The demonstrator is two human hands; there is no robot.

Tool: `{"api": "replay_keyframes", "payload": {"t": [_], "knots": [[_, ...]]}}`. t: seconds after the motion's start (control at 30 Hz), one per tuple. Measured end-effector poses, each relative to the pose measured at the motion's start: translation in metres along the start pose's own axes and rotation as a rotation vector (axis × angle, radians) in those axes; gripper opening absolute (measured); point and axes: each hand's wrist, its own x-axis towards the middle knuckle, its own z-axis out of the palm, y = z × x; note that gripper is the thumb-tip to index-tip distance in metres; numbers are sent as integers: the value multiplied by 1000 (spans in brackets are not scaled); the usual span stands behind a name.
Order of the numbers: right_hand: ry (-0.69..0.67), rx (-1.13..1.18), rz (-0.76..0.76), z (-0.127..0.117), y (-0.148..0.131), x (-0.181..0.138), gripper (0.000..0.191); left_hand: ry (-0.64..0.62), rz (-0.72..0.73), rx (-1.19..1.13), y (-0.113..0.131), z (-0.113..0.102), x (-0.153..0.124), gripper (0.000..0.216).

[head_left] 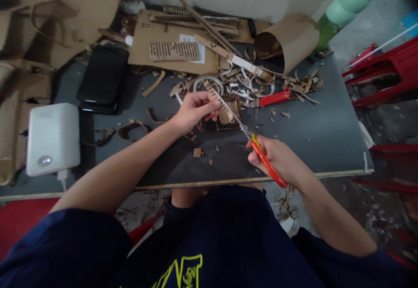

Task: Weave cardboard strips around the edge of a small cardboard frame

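My left hand [199, 110] pinches a narrow strip of corrugated cardboard [227, 113], its ridges showing along the length. In my right hand [277, 157] are scissors [268, 164] with red and yellow handles. Their blades lie along the strip, pointing up and left; whether they are cutting into it I cannot tell. Beneath the strip on the table sits a small square cardboard tray [240, 116] with ridged walls, partly hidden by the strip and my fingers. A red-handled utility knife [274, 98] lies just right of the tray.
Cardboard scraps [303, 83] and a roll of tape [209, 78] litter the dark table [326, 135]. Behind are a ridged cardboard piece [173, 51], a cardboard tube [294, 40] and a green bottle [342, 11]. At left are a black case [103, 77] and a white power bank [54, 138].
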Motion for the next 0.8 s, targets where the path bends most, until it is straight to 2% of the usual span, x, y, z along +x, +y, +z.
{"api": "replay_keyframes", "payload": {"t": [0.33, 0.7, 0.8], "knots": [[-24, 252, 15, 2, -3, -2, 39, 40, 24, 32, -3, 0, 0, 47], [-8, 375, -34, 7, -1, 0, 43, -10, 37, 31, -9, -5, 3, 41], [3, 359, -44, 8, 0, 1, 40, 12, 69, 24, -10, -6, 4, 39]]}}
